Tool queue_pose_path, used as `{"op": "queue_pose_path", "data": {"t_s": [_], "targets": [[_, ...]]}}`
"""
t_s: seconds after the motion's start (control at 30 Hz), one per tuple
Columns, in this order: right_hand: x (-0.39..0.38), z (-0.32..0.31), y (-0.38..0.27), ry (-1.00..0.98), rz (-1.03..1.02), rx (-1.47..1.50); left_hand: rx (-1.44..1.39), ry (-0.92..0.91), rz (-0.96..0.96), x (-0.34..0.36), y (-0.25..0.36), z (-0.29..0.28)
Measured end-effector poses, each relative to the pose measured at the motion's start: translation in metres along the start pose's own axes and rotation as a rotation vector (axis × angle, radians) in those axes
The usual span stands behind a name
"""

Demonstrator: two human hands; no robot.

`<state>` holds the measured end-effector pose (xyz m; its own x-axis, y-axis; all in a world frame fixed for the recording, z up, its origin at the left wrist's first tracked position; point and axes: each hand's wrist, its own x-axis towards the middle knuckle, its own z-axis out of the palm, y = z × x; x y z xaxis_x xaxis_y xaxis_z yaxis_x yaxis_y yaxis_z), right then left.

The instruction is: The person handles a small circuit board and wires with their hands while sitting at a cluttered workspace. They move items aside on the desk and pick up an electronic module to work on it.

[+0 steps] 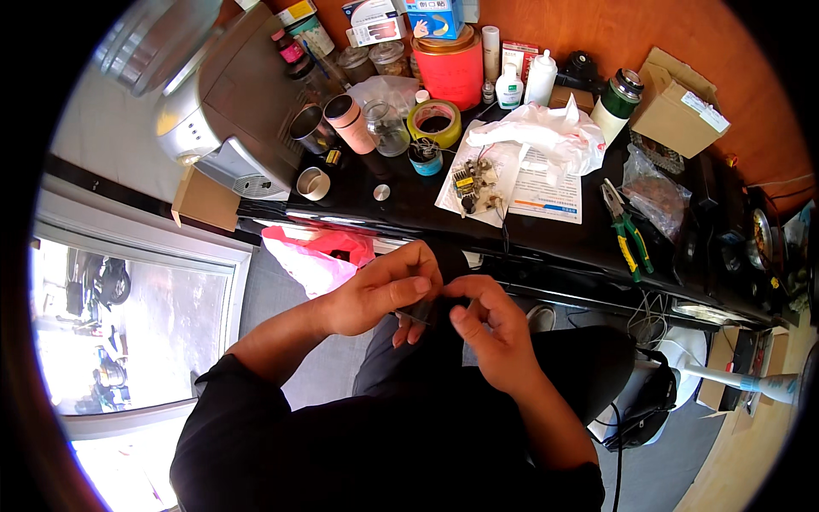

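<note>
My left hand (388,294) is closed above my lap, its thumb pressed on a small dark flat piece (415,317) whose edge shows below the fingers. My right hand (495,333) is beside it, forefinger curled toward the left fingertips and thumb bent below. Whatever is between its fingers blends into my black clothing. On the black desk beyond my hands, a small circuit board with parts and wires (474,184) lies on a white sheet (450,189). Green-and-yellow handled pliers (627,230) lie to the right.
A grey coffee machine (230,119) stands at the left. Along the back are a red tin (448,72), yellow tape roll (434,122), glass jar (386,128), crumpled white plastic bag (546,132), green-topped flask (618,104) and cardboard box (678,107). A pink bag (311,260) hangs below the desk edge.
</note>
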<state>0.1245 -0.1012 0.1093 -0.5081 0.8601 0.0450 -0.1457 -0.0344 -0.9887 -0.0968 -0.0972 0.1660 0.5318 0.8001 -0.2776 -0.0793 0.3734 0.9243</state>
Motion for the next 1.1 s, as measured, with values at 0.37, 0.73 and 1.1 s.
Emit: {"op": "queue_pose_path", "data": {"t_s": [0.37,0.73,1.1], "targets": [[-0.012,-0.008,0.014,-0.227,0.382,0.257,0.05,-0.103,0.048,0.001,-0.022,0.003],[-0.026,-0.006,0.029,-0.448,0.481,0.156,0.574,-0.261,0.05,-0.006,-0.024,0.005],[-0.059,0.021,0.03,-0.47,0.159,-0.2,1.051,-0.135,0.035,-0.043,-0.056,0.022]]}}
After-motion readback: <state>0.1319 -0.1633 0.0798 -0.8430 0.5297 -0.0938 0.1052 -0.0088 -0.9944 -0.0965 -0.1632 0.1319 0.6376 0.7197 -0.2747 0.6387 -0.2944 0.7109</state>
